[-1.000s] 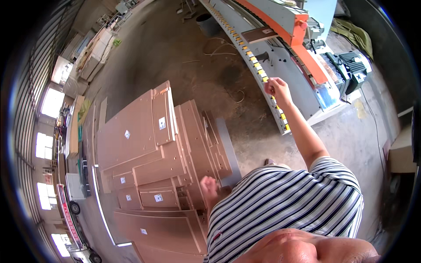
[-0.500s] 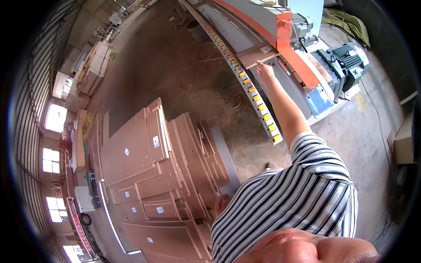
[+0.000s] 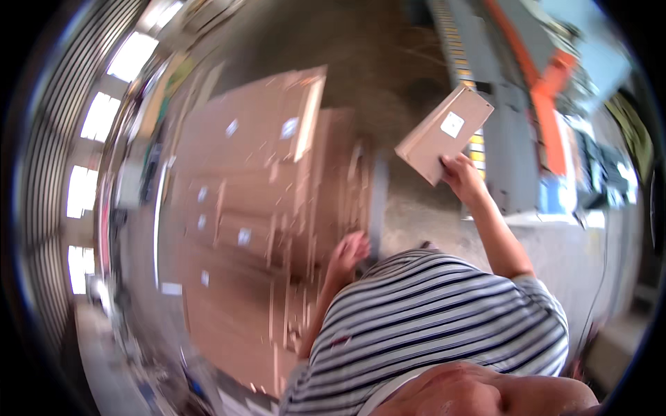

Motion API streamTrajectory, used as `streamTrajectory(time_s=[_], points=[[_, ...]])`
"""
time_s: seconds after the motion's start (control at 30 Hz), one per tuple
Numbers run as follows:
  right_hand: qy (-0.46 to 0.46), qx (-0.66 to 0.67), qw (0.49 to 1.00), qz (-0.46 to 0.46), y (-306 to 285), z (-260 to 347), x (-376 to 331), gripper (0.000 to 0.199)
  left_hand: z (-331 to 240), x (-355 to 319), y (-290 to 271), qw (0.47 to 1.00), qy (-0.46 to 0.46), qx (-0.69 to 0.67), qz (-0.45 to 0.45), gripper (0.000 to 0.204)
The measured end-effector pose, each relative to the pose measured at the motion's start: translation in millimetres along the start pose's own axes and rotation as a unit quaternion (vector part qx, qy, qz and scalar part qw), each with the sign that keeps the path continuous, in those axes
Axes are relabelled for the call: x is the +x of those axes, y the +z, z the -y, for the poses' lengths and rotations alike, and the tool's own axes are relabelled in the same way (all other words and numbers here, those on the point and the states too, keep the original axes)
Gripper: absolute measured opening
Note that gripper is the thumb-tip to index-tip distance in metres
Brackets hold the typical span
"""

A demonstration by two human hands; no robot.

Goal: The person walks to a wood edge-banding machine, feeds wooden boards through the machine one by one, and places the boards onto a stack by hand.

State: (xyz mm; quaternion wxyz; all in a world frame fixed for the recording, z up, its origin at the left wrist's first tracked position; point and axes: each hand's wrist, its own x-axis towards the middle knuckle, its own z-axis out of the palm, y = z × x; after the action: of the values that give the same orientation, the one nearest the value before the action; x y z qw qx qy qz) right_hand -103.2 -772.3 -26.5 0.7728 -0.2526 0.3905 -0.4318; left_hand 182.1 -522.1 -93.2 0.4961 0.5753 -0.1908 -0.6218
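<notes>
Half a second ago my right hand [image 3: 463, 177] reached empty toward the conveyor; now it grips a brown panel [image 3: 444, 134] by its lower edge, raised beside the machine [image 3: 517, 125]. Its long axis runs lower-left to upper-right. My left hand [image 3: 349, 253], fingers spread open, rests against the stacked panels [image 3: 257, 201].

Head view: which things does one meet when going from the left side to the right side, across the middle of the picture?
Bright windows → stack of brown panels → left hand on the stack's edge → right hand holding a small brown panel → grey and orange machine.
</notes>
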Motion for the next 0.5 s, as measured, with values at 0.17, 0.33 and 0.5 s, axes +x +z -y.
streamTrajectory(time_s=[0.17, 0.33, 0.5], points=[[0.142, -0.149, 0.946, 0.249, 70, -55, -26, 0.027, -73, -31, 66, 0.990, 0.033, -0.121, 0.059, 0.039], [0.186, -0.187, 0.890, 0.373, 144, -90, -27, 0.037, -66, -61, 49, 0.968, 0.092, -0.217, -0.086, 0.037], [0.225, -0.193, 0.879, 0.373, 172, -127, -21, 0.036, -55, -53, -5, 0.916, 0.185, -0.307, -0.180, 0.031]])
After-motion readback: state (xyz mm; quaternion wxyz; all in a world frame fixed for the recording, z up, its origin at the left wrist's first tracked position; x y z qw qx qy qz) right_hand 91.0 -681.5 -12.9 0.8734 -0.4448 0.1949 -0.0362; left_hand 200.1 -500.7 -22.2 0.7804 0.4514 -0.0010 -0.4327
